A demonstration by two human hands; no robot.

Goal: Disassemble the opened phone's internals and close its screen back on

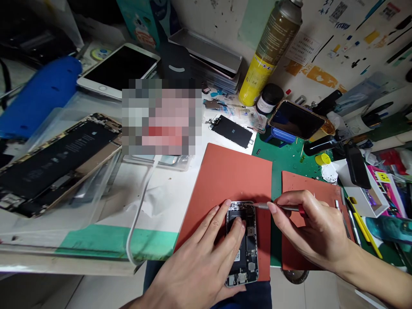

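An opened smartphone [252,246] lies on a reddish-brown mat [240,171], its battery and inner parts bare. My left hand [202,253] rests over the phone's left side and grips it, fingertips on the top edge and on the battery, thumb by the bottom end. Between the fingers of my right hand [317,227] is a thin screwdriver [263,206] with a ridged metal shaft and a red part. Its tip meets the phone's upper right corner. What exactly lies under the tip is too small to make out.
Left stand a larger opened phone [61,159], a white tablet [120,68] and a white cable [137,219]. Behind the mat lies a loose screen [232,131], near a yellow spray can [270,51] and a propped phone [298,118]. Tweezers and yellow tools [363,227] lie right.
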